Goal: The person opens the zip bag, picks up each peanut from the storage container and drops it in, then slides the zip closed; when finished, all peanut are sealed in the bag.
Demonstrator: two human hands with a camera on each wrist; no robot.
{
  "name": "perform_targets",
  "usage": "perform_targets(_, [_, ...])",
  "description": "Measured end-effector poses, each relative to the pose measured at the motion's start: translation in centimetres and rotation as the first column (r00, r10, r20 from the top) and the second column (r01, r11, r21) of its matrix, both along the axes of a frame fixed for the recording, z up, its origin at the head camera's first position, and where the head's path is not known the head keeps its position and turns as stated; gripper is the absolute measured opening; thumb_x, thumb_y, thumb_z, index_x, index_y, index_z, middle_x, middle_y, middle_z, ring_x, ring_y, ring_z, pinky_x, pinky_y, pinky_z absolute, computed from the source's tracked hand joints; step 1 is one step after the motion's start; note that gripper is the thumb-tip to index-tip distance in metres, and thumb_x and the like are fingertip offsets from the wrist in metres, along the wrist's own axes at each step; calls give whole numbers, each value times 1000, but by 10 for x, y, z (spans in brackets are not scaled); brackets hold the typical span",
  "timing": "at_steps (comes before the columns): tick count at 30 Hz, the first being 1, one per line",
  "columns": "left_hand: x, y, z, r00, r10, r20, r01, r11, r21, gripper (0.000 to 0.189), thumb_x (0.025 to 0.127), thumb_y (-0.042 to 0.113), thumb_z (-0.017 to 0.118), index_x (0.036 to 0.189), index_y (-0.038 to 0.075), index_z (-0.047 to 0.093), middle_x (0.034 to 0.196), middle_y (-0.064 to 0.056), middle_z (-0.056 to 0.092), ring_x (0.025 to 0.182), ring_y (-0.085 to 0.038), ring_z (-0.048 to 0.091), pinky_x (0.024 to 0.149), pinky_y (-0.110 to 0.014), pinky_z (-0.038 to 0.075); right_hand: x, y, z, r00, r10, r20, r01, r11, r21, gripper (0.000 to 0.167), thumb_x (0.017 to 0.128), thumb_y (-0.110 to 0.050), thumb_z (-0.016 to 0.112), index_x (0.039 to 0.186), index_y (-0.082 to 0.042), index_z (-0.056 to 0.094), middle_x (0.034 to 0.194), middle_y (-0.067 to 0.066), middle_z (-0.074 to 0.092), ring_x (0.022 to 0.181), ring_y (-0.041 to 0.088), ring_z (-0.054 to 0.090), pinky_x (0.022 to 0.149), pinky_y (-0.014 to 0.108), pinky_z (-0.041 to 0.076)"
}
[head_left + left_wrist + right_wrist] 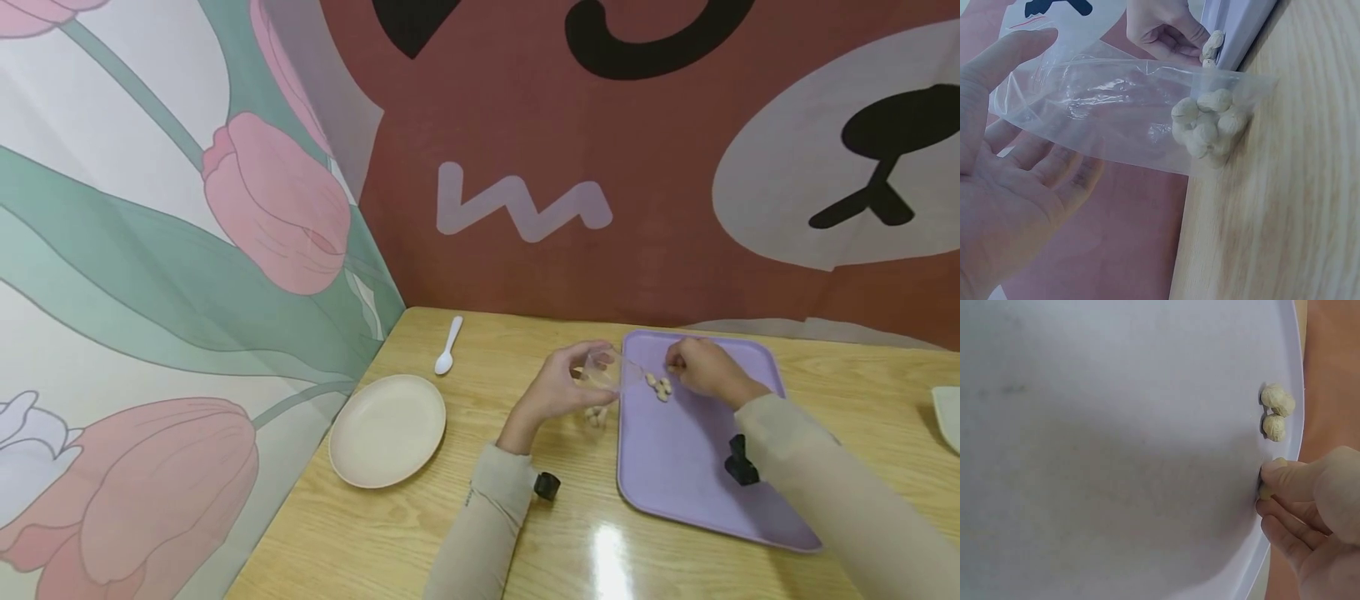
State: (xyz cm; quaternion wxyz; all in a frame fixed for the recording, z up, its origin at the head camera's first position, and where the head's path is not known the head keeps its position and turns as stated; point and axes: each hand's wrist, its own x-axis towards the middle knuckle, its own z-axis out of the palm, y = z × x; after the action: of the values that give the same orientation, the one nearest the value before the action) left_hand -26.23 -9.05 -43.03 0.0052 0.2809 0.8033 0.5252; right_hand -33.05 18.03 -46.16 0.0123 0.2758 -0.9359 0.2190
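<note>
My left hand (557, 385) holds a clear plastic bag (1104, 106) near its mouth, thumb on one side and fingers on the other. Several unshelled peanuts (1210, 128) lie bunched at the bag's bottom, which rests on the table just left of the purple tray (675, 467). Over the tray's far part, my right hand (705, 367) pinches a peanut (1265, 491) between thumb and fingers, low against the tray surface. A few other loose peanuts (1277, 411) lie on the tray beside that hand, close to the rim.
A round beige plate (387, 430) sits on the wooden table (555, 550) to the left. Behind it lies a white spoon (448, 347). At the far right edge, part of a pale dish (948, 415) shows. Printed cloth walls stand behind and left of the table.
</note>
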Motion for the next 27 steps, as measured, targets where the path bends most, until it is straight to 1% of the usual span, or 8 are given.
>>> perform_targets(5, [1, 2, 0, 1000, -11, 2, 11, 1000, 3, 64, 78, 9, 83, 137, 10, 58, 117, 2, 68, 109, -14, 62, 84, -24, 50, 1, 4, 0, 1000, -21, 11, 21, 1000, 6, 4, 83, 4, 70, 86, 6, 72, 81, 12, 69, 80, 33, 65, 74, 52, 52])
perform_targets(9, [2, 4, 1, 1000, -9, 9, 9, 1000, 1, 64, 78, 11, 83, 137, 13, 58, 117, 4, 68, 109, -14, 62, 84, -24, 49, 3, 9, 12, 1000, -17, 3, 17, 1000, 11, 7, 83, 4, 70, 88, 8, 71, 82, 14, 69, 82, 35, 66, 75, 52, 53])
perform_targets(12, [3, 4, 1, 1000, -7, 13, 7, 1000, -1, 63, 78, 12, 83, 137, 15, 58, 117, 5, 68, 109, -14, 62, 84, -24, 49, 7, 7, 33, 999, -5, -44, 5, 1000, -4, 7, 83, 4, 70, 89, 7, 71, 81, 13, 69, 80, 33, 66, 72, 50, 53])
perform_targets(15, [3, 4, 2, 1000, -7, 17, 7, 1000, 1, 64, 78, 12, 84, 137, 16, 58, 117, 5, 68, 109, -16, 62, 83, -24, 48, 15, -3, 63, 993, 7, -121, -11, 999, -33, 7, 83, 4, 72, 89, 6, 71, 81, 12, 69, 77, 30, 66, 69, 48, 55])
perform_targets(20, [3, 4, 4, 1000, -12, 25, 12, 1000, -2, 64, 79, 12, 83, 138, 15, 58, 118, -2, 69, 108, -14, 62, 83, -24, 48, 40, -29, 111, 976, 51, -213, -68, 995, -75, 10, 83, 2, 75, 92, 4, 72, 83, 8, 67, 76, 26, 65, 68, 45, 56])
perform_targets(23, [3, 4, 3, 999, -13, 34, 13, 1000, -2, 65, 79, 10, 83, 139, 13, 56, 118, -1, 69, 108, -13, 62, 84, -24, 48, 55, -46, 126, 961, 115, -250, -140, 986, -85, 14, 81, 3, 78, 94, 3, 72, 84, 6, 66, 76, 23, 65, 67, 43, 56])
perform_targets(26, [3, 4, 2, 999, -9, 37, 10, 1000, -8, 67, 79, 9, 83, 140, 11, 55, 117, 3, 68, 107, -10, 61, 86, -24, 49, 67, -60, 131, 949, 181, -260, -208, 975, -79, 18, 78, 5, 80, 95, 2, 72, 85, 7, 66, 76, 22, 66, 67, 41, 57])
perform_targets(27, [3, 4, 2, 999, -10, 35, 10, 1000, -9, 68, 79, 9, 83, 140, 11, 55, 118, 1, 68, 106, -9, 61, 87, -24, 49, 69, -63, 130, 945, 199, -258, -225, 971, -75, 19, 78, 6, 80, 95, 1, 73, 84, 6, 66, 75, 21, 65, 67, 40, 57])
